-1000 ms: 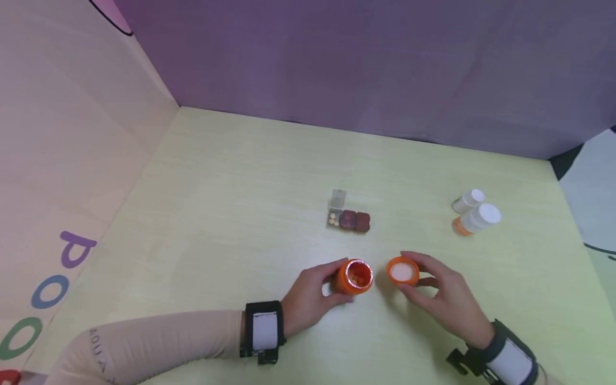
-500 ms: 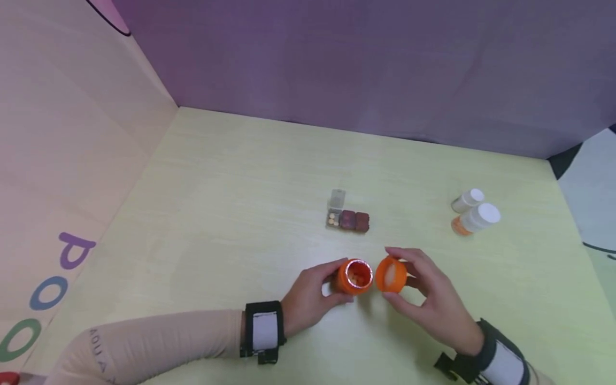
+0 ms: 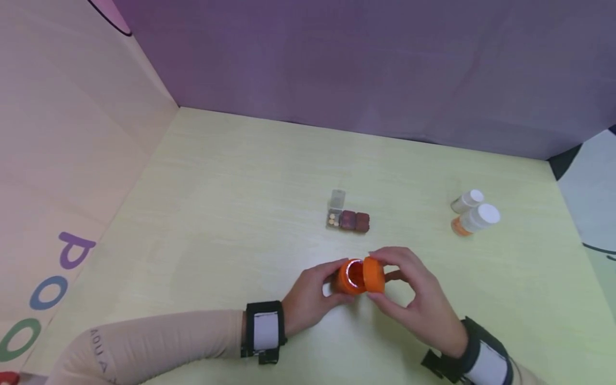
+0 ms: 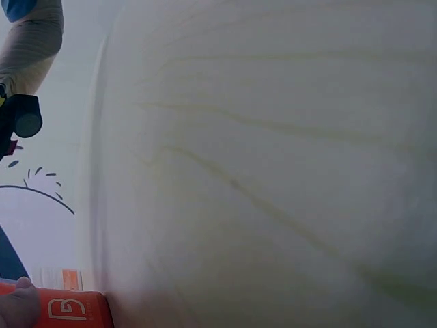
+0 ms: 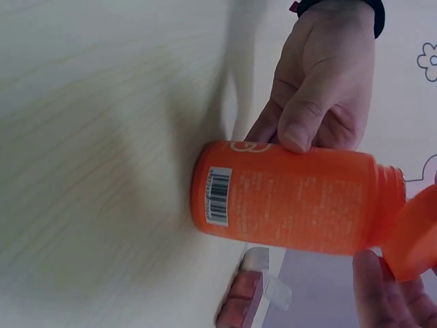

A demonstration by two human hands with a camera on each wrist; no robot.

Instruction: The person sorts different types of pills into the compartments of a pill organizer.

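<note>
My left hand [image 3: 308, 299] grips an orange bottle [image 5: 287, 198] round its side. It stands upright on the table, mouth uncovered, with a barcode label on its side. In my right hand [image 3: 418, 299] an orange cap [image 3: 374, 275] is pinched between thumb and fingers; it is tilted on edge at the right side of the bottle's mouth. The right wrist view shows the cap [image 5: 413, 236] against the bottle's neck. Farther back lies a small pill box [image 3: 348, 220]; its left compartment has the lid up and several pale tablets [image 3: 333, 220] inside. Its other two lids are down.
Two white bottles stand at the right: a small one [image 3: 467, 201] and a larger one with an orange band [image 3: 476, 219]. A purple partition [image 3: 366, 69] borders the back of the pale table [image 3: 240, 176], and a light panel [image 3: 72, 133] runs along its left.
My right hand has moved left, bringing the cap from beside the bottle to its mouth. The cap has turned from showing its white inside to showing its orange outer side. My left hand stays put.
</note>
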